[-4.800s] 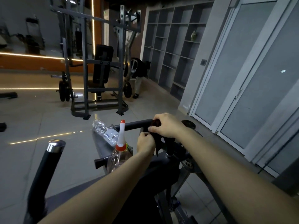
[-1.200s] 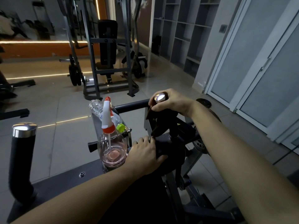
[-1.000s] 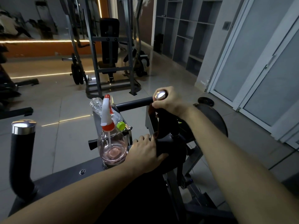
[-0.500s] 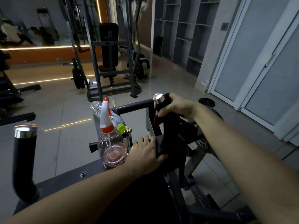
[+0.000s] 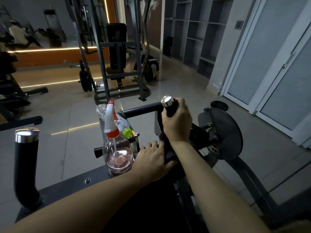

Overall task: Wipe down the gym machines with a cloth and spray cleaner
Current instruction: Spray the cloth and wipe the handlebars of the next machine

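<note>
Pink-liquid spray bottle (image 5: 117, 153), orange-white nozzle (image 5: 110, 121); black chrome-capped handles (image 5: 25, 165).

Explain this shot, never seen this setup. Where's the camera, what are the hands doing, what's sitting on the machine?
No robot here: one wide-angle camera on a person's head looks forward and down, so both bare forearms enter from the bottom. In front is a dark gym machine with two upright chrome-capped handles. The right hand is wrapped round the right handle; a dark reddish scrap below it may be the cloth, too dim to tell. The left hand rests on a dark padded part. The left handle is untouched. On the frame stands a spray bottle with pinkish liquid; beyond it lies a clear water bottle with a green cap.
</note>
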`<action>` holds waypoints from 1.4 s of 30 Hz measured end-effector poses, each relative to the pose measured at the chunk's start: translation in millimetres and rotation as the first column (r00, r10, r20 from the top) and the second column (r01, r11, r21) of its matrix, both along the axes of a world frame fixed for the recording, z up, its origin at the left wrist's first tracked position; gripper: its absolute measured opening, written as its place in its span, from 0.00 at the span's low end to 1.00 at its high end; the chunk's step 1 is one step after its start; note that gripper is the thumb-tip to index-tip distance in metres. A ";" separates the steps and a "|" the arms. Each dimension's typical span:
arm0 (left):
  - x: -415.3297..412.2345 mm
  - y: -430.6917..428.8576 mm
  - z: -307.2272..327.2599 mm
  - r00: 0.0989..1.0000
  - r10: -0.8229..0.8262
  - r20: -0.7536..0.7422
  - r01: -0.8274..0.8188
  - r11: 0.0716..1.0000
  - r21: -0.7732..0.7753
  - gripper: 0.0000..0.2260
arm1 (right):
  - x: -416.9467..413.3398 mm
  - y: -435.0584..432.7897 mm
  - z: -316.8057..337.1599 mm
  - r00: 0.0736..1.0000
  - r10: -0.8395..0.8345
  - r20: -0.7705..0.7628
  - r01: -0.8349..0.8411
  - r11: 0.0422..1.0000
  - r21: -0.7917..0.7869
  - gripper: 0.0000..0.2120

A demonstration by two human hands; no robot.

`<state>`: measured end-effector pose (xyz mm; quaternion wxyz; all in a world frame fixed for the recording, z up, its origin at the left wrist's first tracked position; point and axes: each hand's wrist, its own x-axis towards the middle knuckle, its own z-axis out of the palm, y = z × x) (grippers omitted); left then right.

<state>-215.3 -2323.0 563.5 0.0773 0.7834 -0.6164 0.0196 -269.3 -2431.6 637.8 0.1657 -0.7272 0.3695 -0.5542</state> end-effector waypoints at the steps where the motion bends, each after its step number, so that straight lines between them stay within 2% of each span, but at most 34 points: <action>1: -0.5 0.3 0.2 1.000 -0.002 -0.002 0.002 1.000 0.003 0.33 | -1.4 2.5 -2.1 1.000 0.009 0.005 -0.009 1.000 -0.003 0.14; 3: 0.3 0.3 0.3 1.000 -0.005 -0.015 0.005 1.000 -0.001 0.32 | -13.9 4.1 -3.5 0.991 0.115 -0.069 -0.112 0.993 0.045 0.22; 5: 0.0 1.1 1.0 1.000 -0.003 -0.025 0.003 1.000 0.001 0.33 | -36.5 1.7 1.3 0.934 0.284 -0.216 -0.257 0.955 0.146 0.35; 8: -0.6 1.5 0.2 1.000 -0.006 -0.030 0.007 1.000 0.002 0.36 | -73.7 -6.1 29.1 0.725 0.559 -0.403 -0.426 0.823 0.375 0.49; 11: 0.5 1.4 -1.5 0.999 -0.010 -0.031 0.010 1.000 -0.017 0.36 | -90.0 -20.2 70.8 0.478 0.728 -0.492 -0.420 0.681 0.600 0.47; 14: 1.0 2.5 -0.3 0.999 -0.018 -0.032 0.017 1.000 -0.017 0.36 | -80.5 -36.1 86.7 0.367 0.669 -0.647 -0.373 0.742 0.557 0.38; 16: 0.7 2.4 -0.7 0.999 -0.019 -0.034 0.019 1.000 -0.017 0.36 | -70.8 -46.5 86.1 0.381 0.575 -0.724 -0.392 0.810 0.437 0.29; 18: 0.6 2.0 -2.4 0.999 -0.021 -0.028 0.020 1.000 -0.023 0.36 | -65.6 -58.0 86.0 0.420 0.612 -0.670 -0.444 0.783 0.436 0.19; 21: 1.4 2.1 -4.7 1.000 -0.010 -0.009 0.010 0.999 -0.039 0.35 | -64.8 -64.2 74.8 0.462 0.811 -0.358 -0.544 0.578 0.608 0.12; 23: 1.0 1.6 -5.9 1.000 -0.018 0.009 0.018 0.998 -0.060 0.35 | -60.1 -59.3 50.3 0.550 0.830 -0.094 -0.607 0.474 0.638 0.11; 24: 1.0 1.2 -7.1 0.999 -0.031 0.011 0.032 0.997 -0.073 0.34 | -54.1 -51.8 37.4 0.621 0.783 0.023 -0.618 0.472 0.629 0.14; 25: 0.9 0.5 -7.1 0.999 -0.047 -0.001 0.046 0.995 -0.093 0.33 | -48.6 -43.7 27.2 0.703 0.705 0.098 -0.605 0.520 0.603 0.19; 27: 2.2 -0.3 -9.0 0.995 -0.084 -0.060 0.074 0.985 -0.157 0.32 | -36.6 -32.6 11.5 0.825 0.545 0.151 -0.537 0.671 0.511 0.23; 28: 2.2 0.1 -10.6 0.993 -0.108 -0.043 0.097 0.975 -0.198 0.32 | -32.6 -28.3 8.1 0.857 0.494 0.147 -0.502 0.734 0.457 0.22; 30: -0.1 1.7 -10.5 0.993 -0.104 0.047 0.111 0.974 -0.197 0.33 | -29.6 -23.2 7.9 0.878 0.459 0.137 -0.473 0.790 0.389 0.20; 33: -2.1 0.6 -5.2 0.999 -0.031 0.020 0.032 0.997 -0.064 0.35 | -31.7 -19.3 8.4 0.864 0.441 0.243 -0.503 0.764 0.404 0.21; 36: -2.7 1.3 -2.2 1.000 0.006 -0.025 -0.008 0.998 -0.063 0.34 | -33.8 -22.6 13.5 0.853 0.337 0.398 -0.512 0.687 0.515 0.21; 38: -2.5 1.5 -2.9 1.000 0.003 -0.028 -0.004 0.999 -0.045 0.35 | -41.4 -29.4 15.6 0.884 0.333 0.328 -0.466 0.688 0.556 0.19; 40: -2.0 1.5 -3.3 1.000 0.006 -0.020 -0.007 0.999 -0.043 0.37 | -52.7 -40.4 15.0 0.930 0.345 0.129 -0.353 0.738 0.575 0.18; 42: -0.9 1.4 -4.0 1.000 0.006 -0.009 -0.006 0.999 -0.050 0.37 | -64.9 -51.0 16.6 0.963 0.265 -0.049 -0.190 0.795 0.577 0.17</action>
